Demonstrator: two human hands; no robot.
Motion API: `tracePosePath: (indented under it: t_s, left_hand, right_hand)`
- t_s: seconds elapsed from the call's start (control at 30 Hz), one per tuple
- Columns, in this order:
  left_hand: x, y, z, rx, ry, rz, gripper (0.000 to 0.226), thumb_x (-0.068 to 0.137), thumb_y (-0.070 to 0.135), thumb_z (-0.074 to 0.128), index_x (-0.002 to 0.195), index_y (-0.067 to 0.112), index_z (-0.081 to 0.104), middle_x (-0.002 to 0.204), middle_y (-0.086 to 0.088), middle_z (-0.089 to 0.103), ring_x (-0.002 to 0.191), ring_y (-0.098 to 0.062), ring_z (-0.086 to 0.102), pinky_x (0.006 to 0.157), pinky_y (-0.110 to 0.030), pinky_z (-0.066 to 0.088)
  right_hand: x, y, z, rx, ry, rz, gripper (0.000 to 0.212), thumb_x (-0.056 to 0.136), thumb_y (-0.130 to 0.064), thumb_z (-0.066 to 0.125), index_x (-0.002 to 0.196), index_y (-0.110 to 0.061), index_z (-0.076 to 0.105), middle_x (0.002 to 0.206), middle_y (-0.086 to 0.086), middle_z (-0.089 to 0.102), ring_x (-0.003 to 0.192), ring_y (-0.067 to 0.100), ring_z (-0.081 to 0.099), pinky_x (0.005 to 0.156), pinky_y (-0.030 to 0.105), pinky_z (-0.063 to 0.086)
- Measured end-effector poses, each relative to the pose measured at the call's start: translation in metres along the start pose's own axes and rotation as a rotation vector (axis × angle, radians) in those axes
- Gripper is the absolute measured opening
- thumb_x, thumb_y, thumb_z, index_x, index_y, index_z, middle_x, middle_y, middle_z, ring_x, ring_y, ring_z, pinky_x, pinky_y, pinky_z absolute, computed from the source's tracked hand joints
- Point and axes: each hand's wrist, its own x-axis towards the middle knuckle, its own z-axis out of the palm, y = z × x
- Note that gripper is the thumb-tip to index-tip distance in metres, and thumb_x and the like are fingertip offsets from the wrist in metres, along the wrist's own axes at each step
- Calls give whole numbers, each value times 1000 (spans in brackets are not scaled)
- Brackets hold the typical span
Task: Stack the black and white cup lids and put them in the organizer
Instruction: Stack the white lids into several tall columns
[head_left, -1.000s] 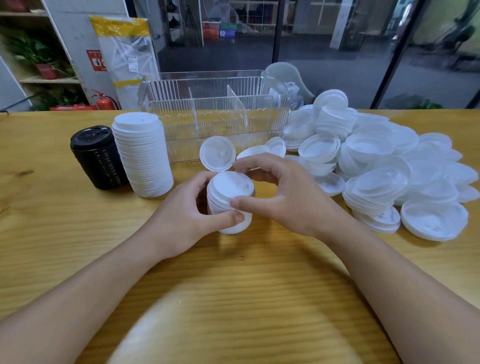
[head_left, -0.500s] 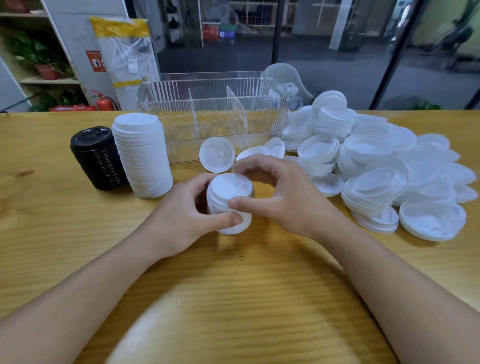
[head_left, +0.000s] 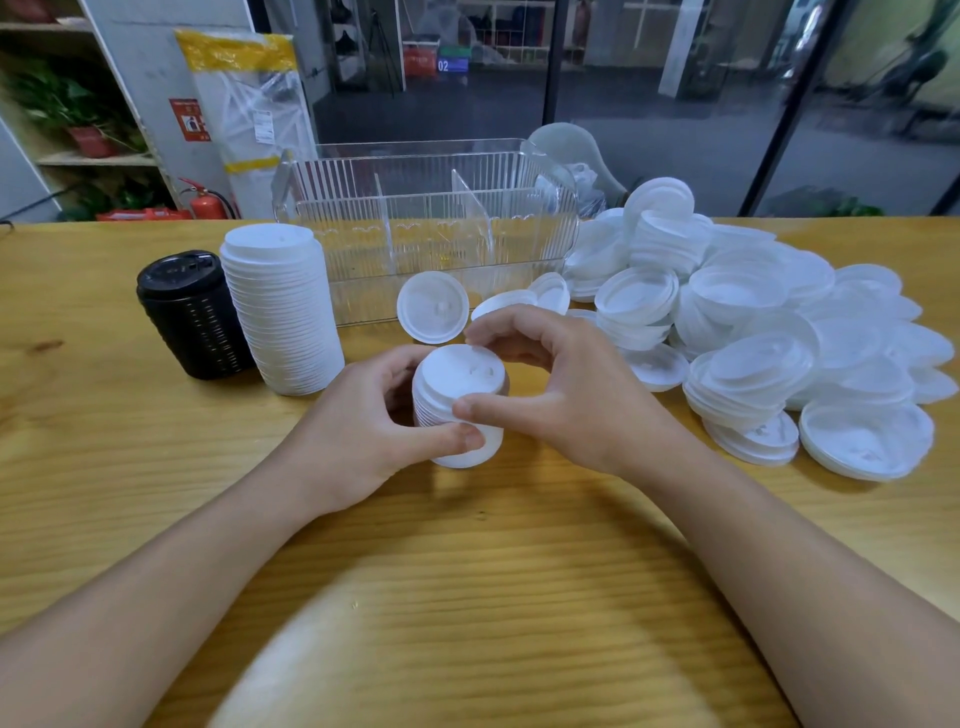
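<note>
The small stack of white lids stands on the wooden table at the centre of the view, flat tops up, so its long axis is nearly vertical, leaning a little toward 12 o'clock. The left hand grips its lower part, thumb across the front. The right hand curls over the top, thumb against the side and fingers at the far rim.

To do this step well, I think both hands should squeeze evenly around the rims and press straight down, so the lids nest without a tilt.

At 11 o'clock stand the tall white stack and the black stack. The clear organizer is at 12 o'clock, the loose lid pile at 2 o'clock.
</note>
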Motion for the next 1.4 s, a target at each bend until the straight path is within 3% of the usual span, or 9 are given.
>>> tracePosePath:
  t_s: [0.3,0.47,0.57,0.7,0.83,1.03,1.17,1.3,1.4]
  left_hand:
    - [-2,2,0,64,-16,-4,70,78,24,102,138,29,67,131,12,78,126,-8,72,114,-48,54]
    - [-2,3,6,54,65,31,105,68,68,95,156,53,40,154,23,57,147,1,52,126,-40,40]
    - [-3,8,20,65,88,60,98,73,73,91,156,59,38,152,27,55,142,2,54,118,-35,47]
    - [-2,10,28,73,76,28,77,81,69,79,149,52,46,129,32,64,117,3,66,91,-12,47]
    - [-1,8,24,15,46,-4,60,88,62,75,140,49,49,123,27,69,112,-1,69,88,-17,49]
    - [-2,7,21,-46,23,-36,59,91,62,72,142,46,47,123,23,69,109,0,67,84,-13,46]
    - [-2,4,19,-57,13,-48,57,97,67,71,144,48,45,128,19,69,112,-4,67,90,-24,48]
    - [-2,4,20,-49,16,-36,59,96,69,69,144,48,43,126,20,68,106,-3,66,86,-20,49]
    - [-3,5,20,-49,42,-24,60,94,68,68,144,48,44,127,23,68,107,-4,68,86,-18,49]
  right_hand:
    - [2,3,-3,166,-61,51,56,88,-29,92,138,-21,70,129,-7,76,124,8,71,109,36,56]
    - [12,23,-8,-122,125,143,45,106,-32,69,149,-38,58,113,-13,75,97,9,72,90,30,59]
    - [20,30,-4,-285,39,151,58,107,-24,64,160,-37,45,124,-18,62,89,-4,62,82,13,48]
    - [28,36,4,-401,16,172,66,105,-29,68,165,-31,39,141,-11,58,107,-1,58,100,23,47]
    - [28,43,3,-413,88,148,61,98,-26,78,153,-24,54,125,-8,63,106,5,62,101,32,55]
    - [23,40,-4,-434,191,106,18,98,-24,79,115,-24,75,101,-14,65,88,3,62,83,23,52]
    - [17,31,-8,-282,244,151,9,103,-30,75,99,-23,76,92,-10,72,77,5,67,72,21,53]
    - [13,20,-11,243,285,335,8,106,-14,69,112,-8,68,84,11,76,71,26,79,66,38,64]
    - [13,18,-17,371,291,428,21,105,-8,67,126,-8,61,84,12,79,76,29,81,68,40,65]
